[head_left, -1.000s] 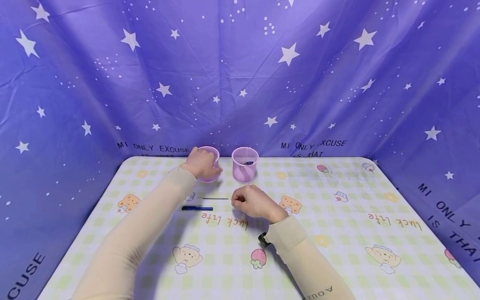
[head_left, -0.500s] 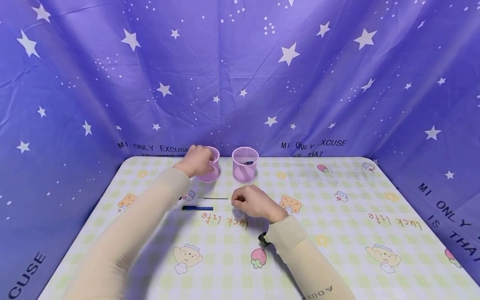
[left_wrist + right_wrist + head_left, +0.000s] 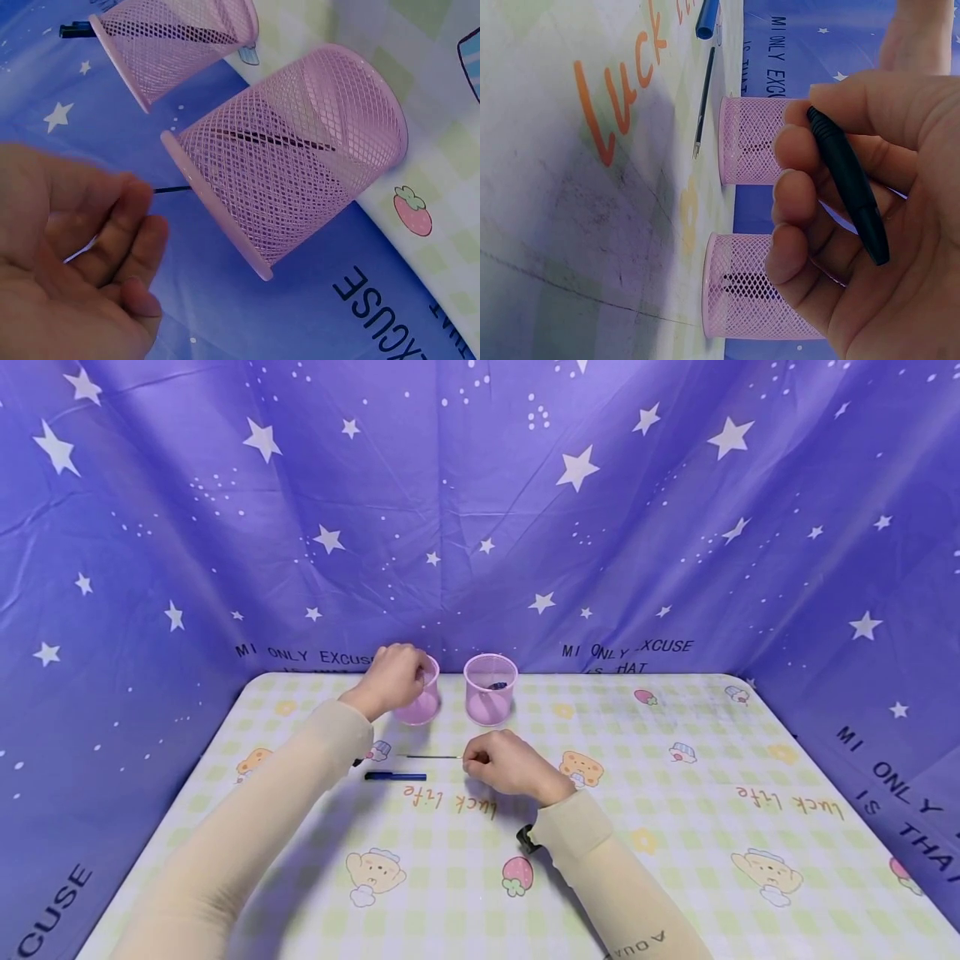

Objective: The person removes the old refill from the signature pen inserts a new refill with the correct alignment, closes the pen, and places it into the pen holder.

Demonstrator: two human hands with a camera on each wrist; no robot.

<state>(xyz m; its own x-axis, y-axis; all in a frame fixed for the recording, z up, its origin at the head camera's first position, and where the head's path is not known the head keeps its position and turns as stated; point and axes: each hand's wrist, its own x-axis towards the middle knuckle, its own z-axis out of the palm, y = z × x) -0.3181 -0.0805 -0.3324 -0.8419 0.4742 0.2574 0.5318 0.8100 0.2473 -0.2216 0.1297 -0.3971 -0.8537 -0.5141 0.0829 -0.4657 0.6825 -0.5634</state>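
My left hand (image 3: 392, 678) is at the rim of the left pink mesh pen cup (image 3: 422, 702). In the left wrist view, its thumb and forefinger pinch a thin dark pen refill (image 3: 171, 190) whose other end reaches the cup's mouth. A dark stick (image 3: 274, 141) shows through that cup's mesh; whether it is the same piece, I cannot tell. Low over the table, my right hand (image 3: 506, 764) holds a short, tapered black pen part (image 3: 849, 184) between thumb and curled fingers. Just left of this hand, a thin refill (image 3: 435, 757) lies on the table near a blue pen barrel (image 3: 395, 777).
To the right stands a second pink mesh cup (image 3: 490, 703) with dark blue pieces (image 3: 498, 686) inside. Both cups are near the back edge of the table, whose checked cloth (image 3: 645, 893) has cartoon prints. A purple star-patterned curtain (image 3: 480, 585) hangs behind and at both sides.
My left hand has drawn back slightly left and up from the left cup, uncovering more of its front. The right hand, the refill on the table and the blue barrel stay in place.
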